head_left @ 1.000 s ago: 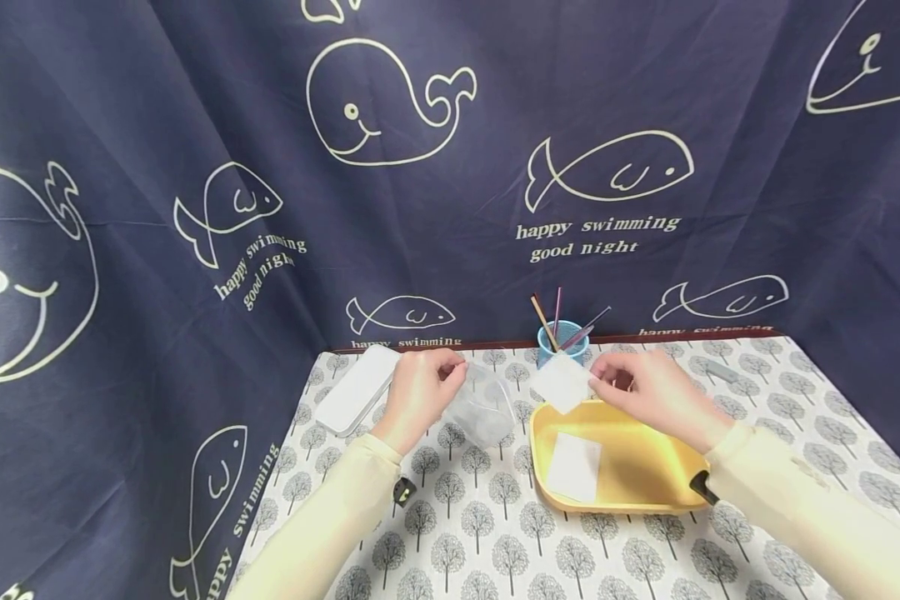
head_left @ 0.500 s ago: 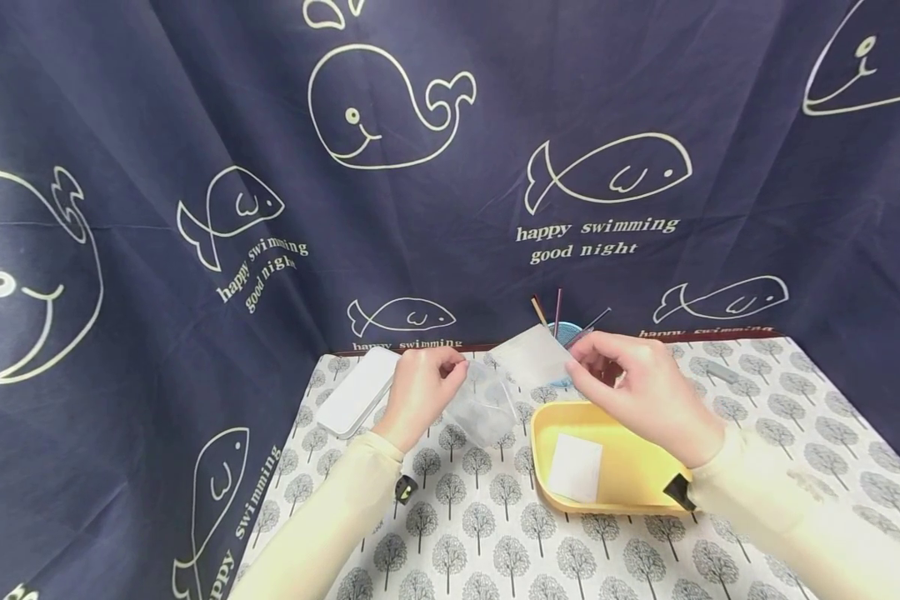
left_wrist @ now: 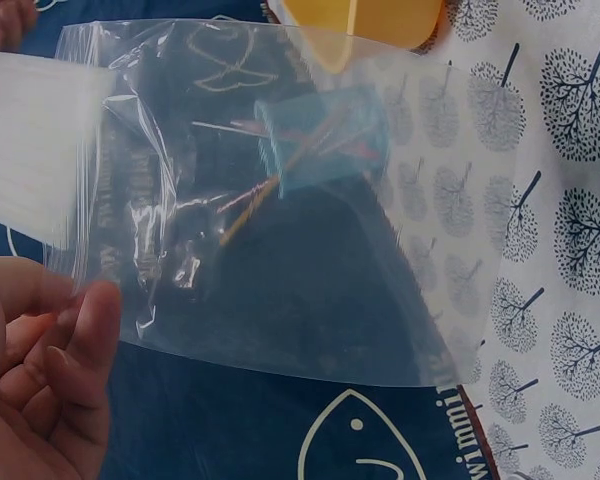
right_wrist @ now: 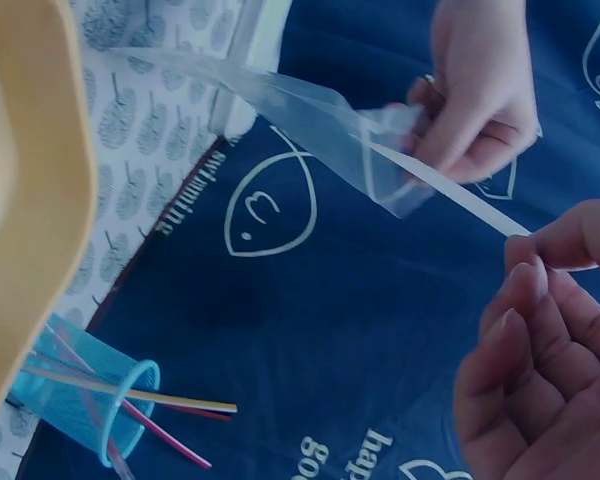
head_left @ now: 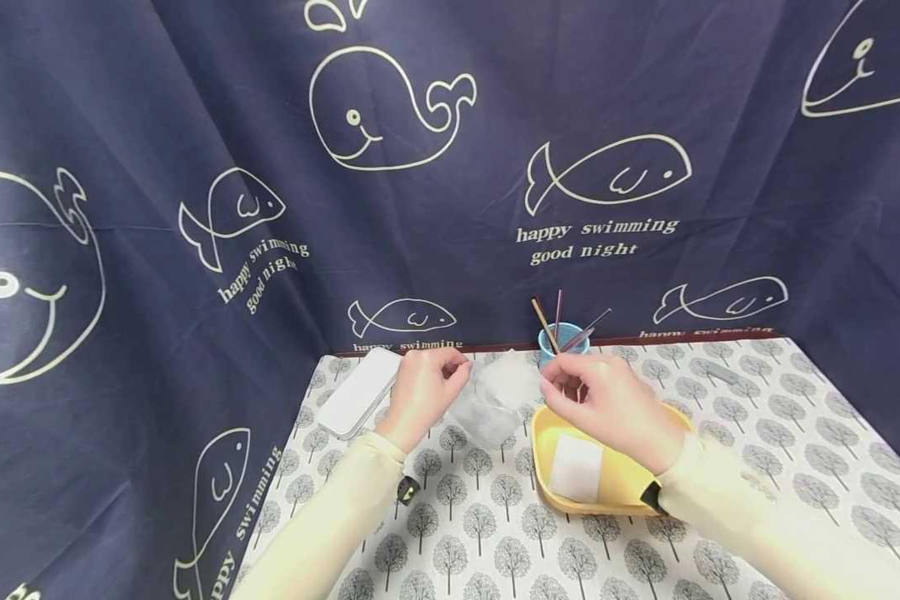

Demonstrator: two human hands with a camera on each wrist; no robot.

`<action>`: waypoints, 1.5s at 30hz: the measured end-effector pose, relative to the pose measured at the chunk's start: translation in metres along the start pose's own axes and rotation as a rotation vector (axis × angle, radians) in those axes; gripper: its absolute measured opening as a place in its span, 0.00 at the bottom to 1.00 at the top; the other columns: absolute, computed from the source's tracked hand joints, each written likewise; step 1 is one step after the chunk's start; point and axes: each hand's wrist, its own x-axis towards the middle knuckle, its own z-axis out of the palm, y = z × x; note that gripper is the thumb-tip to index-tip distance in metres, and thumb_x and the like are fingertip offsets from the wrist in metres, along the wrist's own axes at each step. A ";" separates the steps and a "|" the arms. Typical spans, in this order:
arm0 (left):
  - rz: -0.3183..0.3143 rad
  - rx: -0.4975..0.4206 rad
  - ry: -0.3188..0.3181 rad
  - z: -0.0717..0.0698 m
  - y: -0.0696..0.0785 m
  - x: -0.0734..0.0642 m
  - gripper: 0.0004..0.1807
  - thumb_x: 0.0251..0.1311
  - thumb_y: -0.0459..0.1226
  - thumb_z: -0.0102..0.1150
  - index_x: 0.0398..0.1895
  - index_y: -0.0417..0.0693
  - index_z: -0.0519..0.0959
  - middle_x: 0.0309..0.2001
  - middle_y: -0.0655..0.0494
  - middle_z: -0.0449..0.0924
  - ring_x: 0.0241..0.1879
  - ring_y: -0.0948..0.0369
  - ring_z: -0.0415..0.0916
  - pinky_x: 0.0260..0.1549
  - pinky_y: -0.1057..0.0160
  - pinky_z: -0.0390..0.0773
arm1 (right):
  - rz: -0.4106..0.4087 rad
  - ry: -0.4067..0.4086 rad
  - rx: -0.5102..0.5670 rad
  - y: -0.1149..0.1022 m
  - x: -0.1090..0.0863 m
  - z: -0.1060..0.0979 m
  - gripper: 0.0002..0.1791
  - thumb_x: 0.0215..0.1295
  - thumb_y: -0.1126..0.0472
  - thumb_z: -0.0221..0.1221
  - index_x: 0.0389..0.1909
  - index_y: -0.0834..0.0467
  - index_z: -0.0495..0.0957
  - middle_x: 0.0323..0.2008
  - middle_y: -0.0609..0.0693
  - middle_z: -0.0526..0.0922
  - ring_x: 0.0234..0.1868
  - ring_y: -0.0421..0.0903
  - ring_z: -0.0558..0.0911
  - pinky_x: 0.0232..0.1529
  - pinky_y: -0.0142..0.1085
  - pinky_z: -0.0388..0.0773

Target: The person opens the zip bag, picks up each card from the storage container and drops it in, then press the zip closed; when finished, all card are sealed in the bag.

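Note:
My left hand (head_left: 423,396) pinches the mouth of a clear plastic bag (head_left: 486,423), which hangs down toward the table. My right hand (head_left: 607,408) pinches a thin white square sheet (head_left: 508,379), finely lined like gauze or cotton, by one edge. In the left wrist view the sheet (left_wrist: 30,140) has its far edge just inside the mouth of the bag (left_wrist: 310,300). Seen edge-on in the right wrist view, the sheet (right_wrist: 470,197) runs between both hands into the bag opening. The rest of the bag holds nothing visible.
Below my right hand sits a yellow tray (head_left: 537,458) with another white square (head_left: 576,468) in it. Behind it stands a blue cup (head_left: 547,354) of thin coloured sticks. A white case (head_left: 360,392) lies at left, a small grey object (head_left: 720,372) at back right.
My right hand has carried the white sheet leftward from above the tray to the bag's mouth, where its edge now goes in. My left hand has stayed nearly still with the bag.

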 end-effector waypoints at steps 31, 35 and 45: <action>0.050 0.003 0.008 0.008 0.006 0.002 0.02 0.59 0.34 0.70 0.30 0.49 0.90 0.27 0.61 0.88 0.26 0.66 0.82 0.30 0.66 0.81 | 0.059 -0.144 -0.130 0.008 0.008 0.039 0.08 0.59 0.64 0.64 0.29 0.45 0.81 0.24 0.33 0.76 0.26 0.36 0.76 0.28 0.36 0.74; 0.053 -0.006 -0.004 0.008 0.009 0.003 0.03 0.60 0.34 0.69 0.30 0.49 0.90 0.28 0.61 0.88 0.26 0.67 0.81 0.30 0.67 0.80 | 0.060 -0.168 -0.164 0.008 0.009 0.042 0.06 0.59 0.62 0.65 0.29 0.45 0.82 0.26 0.36 0.74 0.27 0.36 0.73 0.28 0.37 0.72; 0.054 -0.025 -0.039 0.009 0.013 0.003 0.04 0.61 0.33 0.68 0.30 0.48 0.89 0.28 0.61 0.87 0.25 0.67 0.80 0.28 0.68 0.79 | 0.078 -0.219 -0.178 0.008 0.014 0.051 0.04 0.56 0.59 0.70 0.28 0.46 0.85 0.40 0.42 0.83 0.35 0.42 0.83 0.33 0.39 0.79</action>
